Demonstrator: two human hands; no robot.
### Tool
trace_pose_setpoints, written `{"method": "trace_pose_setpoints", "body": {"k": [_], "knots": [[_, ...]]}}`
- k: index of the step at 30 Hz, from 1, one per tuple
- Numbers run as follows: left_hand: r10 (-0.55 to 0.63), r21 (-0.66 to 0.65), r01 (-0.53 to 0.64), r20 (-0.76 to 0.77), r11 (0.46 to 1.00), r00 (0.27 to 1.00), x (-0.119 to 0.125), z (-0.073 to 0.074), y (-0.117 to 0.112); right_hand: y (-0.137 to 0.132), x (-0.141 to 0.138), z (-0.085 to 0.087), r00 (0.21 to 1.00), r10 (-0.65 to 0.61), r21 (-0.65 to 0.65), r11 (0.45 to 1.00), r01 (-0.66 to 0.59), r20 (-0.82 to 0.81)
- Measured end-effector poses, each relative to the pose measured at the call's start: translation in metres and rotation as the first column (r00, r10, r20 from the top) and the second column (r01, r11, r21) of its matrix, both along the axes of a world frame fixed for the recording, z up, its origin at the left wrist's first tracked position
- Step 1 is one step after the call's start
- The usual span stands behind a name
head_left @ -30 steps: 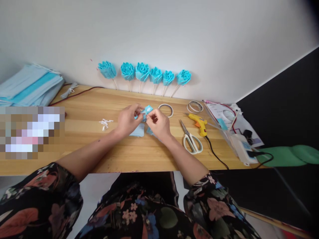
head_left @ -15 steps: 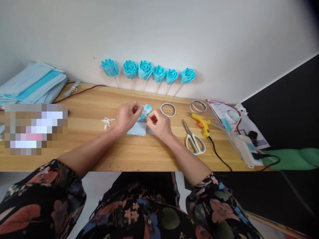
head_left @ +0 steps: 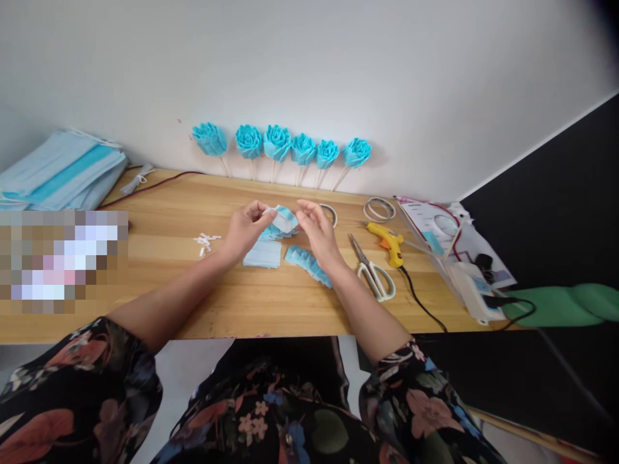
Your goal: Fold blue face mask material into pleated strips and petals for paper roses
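Over the middle of the wooden table, my left hand and my right hand pinch the two ends of a small folded piece of light blue mask fabric, held just above the tabletop. Beneath the hands lie a flat blue fabric piece and a row of pleated blue pieces. Several finished blue fabric roses on sticks lean against the white wall behind.
White scissors, a yellow glue gun with a black cord, and tape rolls lie to the right. A stack of blue face masks sits far left. Small white scraps lie left of my hands.
My hands have drawn slightly apart and lifted, and the fabric piece is now stretched between them. The pleated pieces under my right hand have come into view.
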State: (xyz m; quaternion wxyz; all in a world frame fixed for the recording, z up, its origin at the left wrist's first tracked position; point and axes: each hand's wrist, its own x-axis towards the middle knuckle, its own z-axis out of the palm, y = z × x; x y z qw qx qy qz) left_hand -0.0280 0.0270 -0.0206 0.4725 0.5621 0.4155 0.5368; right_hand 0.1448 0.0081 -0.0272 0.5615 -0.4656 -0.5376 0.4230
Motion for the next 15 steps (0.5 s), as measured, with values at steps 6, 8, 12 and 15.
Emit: {"method": "trace_pose_setpoints", "body": {"k": [6,8,12,15], "knots": [[-0.17,-0.082,0.171,0.019,0.982,0.985,-0.0006,0.0023,-0.0043,-0.0002,0.0002,0.0005,0.991,0.133,0.008,0.991,-0.133,0.003],[-0.209,-0.115,0.21,0.026,0.971,0.978,-0.0014,0.0021,-0.0042,-0.001,0.0012,0.0021,0.987,0.16,0.004,0.987,-0.16,0.018],[-0.212,-0.157,0.225,0.094,0.962,0.973,-0.0025,-0.0009,-0.001,-0.003,0.0017,0.004,0.974,0.223,-0.034,0.974,-0.222,0.027],[-0.217,-0.18,0.238,0.129,0.954,0.968,-0.0033,-0.0023,0.0008,-0.0036,0.0018,0.0033,0.96,0.281,-0.053,0.959,-0.28,0.014]]}}
